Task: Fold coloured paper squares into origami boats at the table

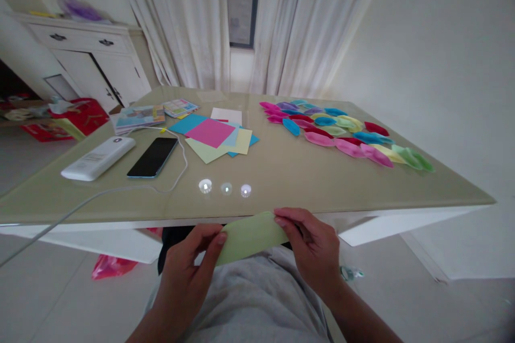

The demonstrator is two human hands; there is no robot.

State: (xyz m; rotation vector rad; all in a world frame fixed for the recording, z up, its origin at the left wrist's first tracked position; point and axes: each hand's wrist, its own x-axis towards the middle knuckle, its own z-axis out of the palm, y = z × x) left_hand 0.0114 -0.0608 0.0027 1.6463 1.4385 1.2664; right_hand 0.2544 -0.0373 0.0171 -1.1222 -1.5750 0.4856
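A pale green sheet of paper (251, 237), looking folded into a long strip, is held over my lap just in front of the table edge. My left hand (192, 260) pinches its left end between thumb and fingers. At its upper right corner, my right hand (311, 244) grips it the same way. Beyond, on the table, lies a fanned pile of square coloured papers with a pink sheet (211, 133) on top. Rows of folded paper pieces (317, 139) in pink, blue, red, yellow and green spread across the right side.
On the glossy table (273, 187), a white power bank (98, 158) and a black phone (153, 157) lie at left, with a white cable (120, 190) running off the front edge. Paper packs (139, 117) sit behind them. A white cabinet (88, 59) stands back left.
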